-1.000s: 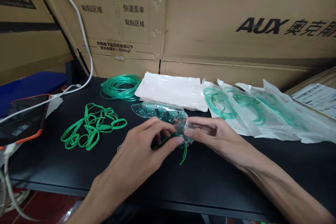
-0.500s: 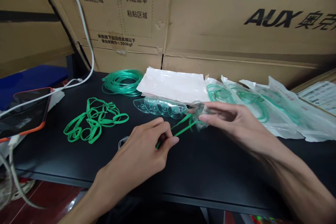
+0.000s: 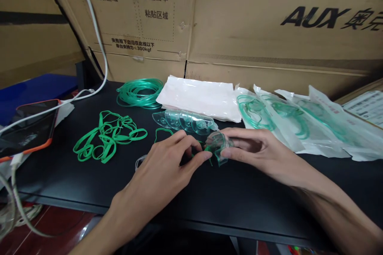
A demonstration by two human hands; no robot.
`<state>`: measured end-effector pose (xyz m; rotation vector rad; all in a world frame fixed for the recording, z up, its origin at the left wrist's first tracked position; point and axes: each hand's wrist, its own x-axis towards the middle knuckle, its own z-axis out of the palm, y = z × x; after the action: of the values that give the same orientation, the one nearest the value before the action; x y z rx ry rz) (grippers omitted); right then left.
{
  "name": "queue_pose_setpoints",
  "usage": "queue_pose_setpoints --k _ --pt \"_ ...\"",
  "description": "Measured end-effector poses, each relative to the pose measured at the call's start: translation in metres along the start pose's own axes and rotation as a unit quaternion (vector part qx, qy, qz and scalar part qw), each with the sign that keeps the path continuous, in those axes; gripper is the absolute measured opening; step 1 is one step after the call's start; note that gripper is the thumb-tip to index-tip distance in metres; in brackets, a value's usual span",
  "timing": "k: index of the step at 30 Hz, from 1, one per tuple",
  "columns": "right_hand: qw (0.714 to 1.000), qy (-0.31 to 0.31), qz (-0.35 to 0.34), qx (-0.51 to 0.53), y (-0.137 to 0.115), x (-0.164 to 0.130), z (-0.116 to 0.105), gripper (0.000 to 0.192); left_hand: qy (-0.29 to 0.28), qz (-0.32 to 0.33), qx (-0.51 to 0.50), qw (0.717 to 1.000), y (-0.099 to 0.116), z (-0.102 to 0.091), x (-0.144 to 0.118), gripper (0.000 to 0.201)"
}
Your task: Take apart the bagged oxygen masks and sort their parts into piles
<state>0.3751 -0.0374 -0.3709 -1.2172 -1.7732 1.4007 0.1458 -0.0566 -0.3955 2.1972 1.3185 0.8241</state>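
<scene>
My right hand [image 3: 257,151] pinches a clear plastic mask [image 3: 218,143] just above the black table [image 3: 233,199]. My left hand [image 3: 167,169] meets it from the left, its fingertips pinching the green elastic strap [image 3: 163,131] that runs from the mask and loops out behind the fingers. A row of stacked clear masks [image 3: 184,121] lies just behind both hands. A loose pile of green elastic straps [image 3: 108,139] lies to the left.
A coil of green tubing [image 3: 139,92] and a stack of empty white bags [image 3: 200,96] lie at the back. Sealed bags with green tubing [image 3: 299,123] spread to the right. A phone in an orange case [image 3: 25,133] with a white cable [image 3: 89,36] sits far left. Cardboard boxes [image 3: 254,28] stand behind.
Half a second ago my hands were apart with the strap stretched between them. Now they have come back together, the mask lowered toward the table and the strap slack.
</scene>
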Motion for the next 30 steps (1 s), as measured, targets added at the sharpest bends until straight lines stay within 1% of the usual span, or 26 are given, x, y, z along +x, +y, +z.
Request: queue_pose_setpoints --k 3,5,7,9,10,11,12,13,16,18,20,22,25,27,28,30 --pt "0.999 -0.028 -0.015 0.015 -0.001 -0.001 0.002 0.043 -0.016 0.024 -0.012 1.0 0.0 -0.001 -0.001 0.018" --pt "1.0 -0.002 -0.016 0.005 -0.001 0.0 0.0 0.038 -0.026 0.021 -0.011 0.999 0.001 -0.001 -0.002 0.019" --pt "0.997 0.071 -0.018 -0.025 -0.001 0.001 -0.006 0.037 -0.035 0.01 -0.006 0.999 0.002 -0.001 -0.002 0.02" --pt "0.983 0.17 -0.026 -0.057 -0.001 0.002 -0.013 0.038 -0.043 0.007 -0.004 0.999 0.002 -0.001 -0.002 0.022" --pt "0.975 0.208 -0.031 -0.066 -0.001 0.002 -0.015 0.038 -0.046 0.006 -0.004 0.999 0.001 0.0 -0.002 0.022" --pt "0.97 0.23 -0.037 -0.069 -0.002 0.002 -0.017 0.038 -0.047 0.004 -0.005 0.999 0.001 0.0 -0.002 0.022" --pt "0.97 0.23 -0.044 -0.069 -0.002 0.001 -0.018 0.037 -0.046 0.001 -0.003 0.999 0.001 0.0 -0.002 0.022" --pt "0.974 0.211 -0.048 -0.067 -0.003 0.001 -0.018 0.036 -0.045 -0.004 0.0 0.999 0.001 0.001 -0.003 0.022" --pt "0.991 0.114 -0.051 -0.052 -0.007 -0.001 -0.012 0.033 -0.038 -0.01 0.008 0.999 0.002 -0.001 -0.002 0.021" --pt "0.995 0.081 -0.049 -0.04 -0.008 -0.001 -0.009 0.031 -0.035 -0.011 0.019 0.999 0.003 -0.003 -0.003 0.023" --pt "0.995 0.08 -0.049 -0.035 -0.008 -0.001 -0.008 0.031 -0.03 -0.014 0.055 0.998 0.002 -0.005 -0.003 0.036" --pt "0.994 0.086 -0.048 -0.041 -0.007 -0.001 -0.008 0.032 -0.028 -0.012 0.111 0.993 -0.003 -0.006 -0.004 0.051" --pt "0.994 0.084 -0.044 -0.045 -0.006 -0.001 -0.009 0.035 -0.033 -0.004 0.171 0.985 -0.014 -0.007 -0.005 0.062" --pt "0.996 0.072 -0.037 -0.039 -0.006 -0.001 -0.008 0.035 -0.045 0.01 0.168 0.985 -0.021 -0.006 -0.005 0.058" --pt "0.997 0.066 -0.031 -0.035 -0.006 -0.001 -0.007 0.035 -0.056 0.019 0.158 0.986 -0.024 -0.006 -0.005 0.052" --pt "0.998 0.059 -0.021 -0.027 -0.006 -0.001 -0.006 0.034 -0.081 0.041 0.137 0.986 -0.026 -0.004 -0.006 0.033"
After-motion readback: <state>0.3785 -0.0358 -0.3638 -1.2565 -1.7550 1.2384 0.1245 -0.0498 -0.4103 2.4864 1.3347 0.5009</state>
